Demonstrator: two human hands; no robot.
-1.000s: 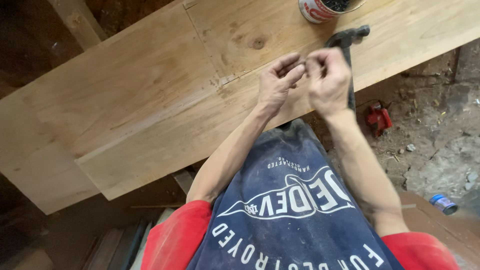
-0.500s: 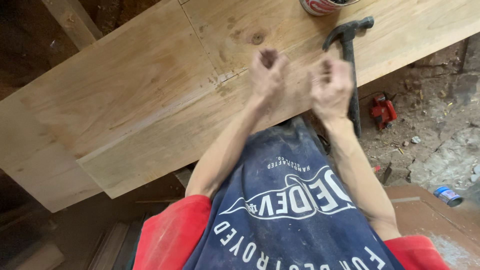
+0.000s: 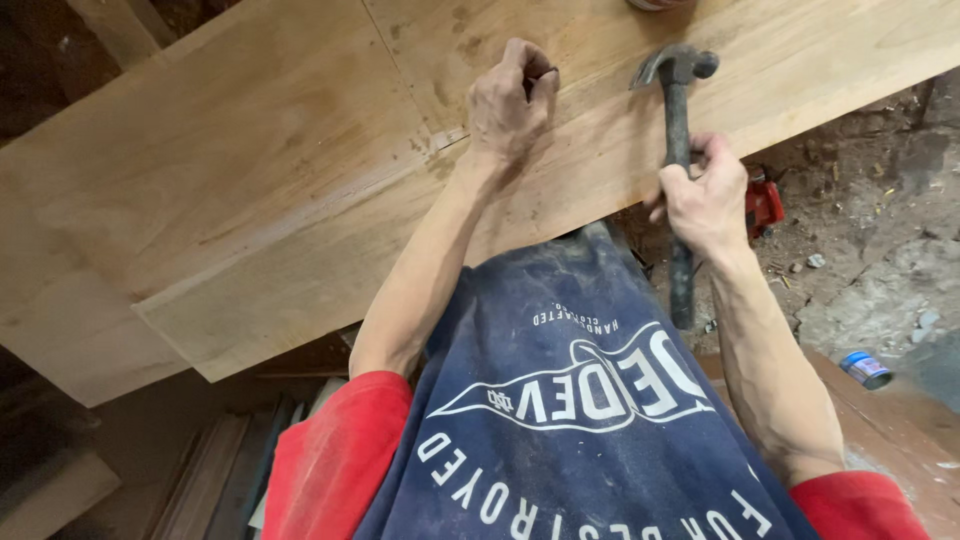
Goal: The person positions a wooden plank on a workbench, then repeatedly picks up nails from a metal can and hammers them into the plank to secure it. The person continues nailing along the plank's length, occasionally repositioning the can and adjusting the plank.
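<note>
Nearest, the right hand [image 3: 705,195] has its grip wrapped round the dark handle of a claw hammer [image 3: 678,150], just off the near edge of the table [image 3: 250,200], head lying over the wood. Farther in, the left hand [image 3: 508,105] pinches a small nail [image 3: 540,73] against the planks. At the far edge, a round container [image 3: 660,4] barely shows; its contents cannot be told.

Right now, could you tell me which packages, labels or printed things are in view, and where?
Small can: on the ground, lower right; round, blue with a pale end.
Apron print: on the person's front; white lettering and pennant shape on dark blue cloth.
No signs or screens.
</note>
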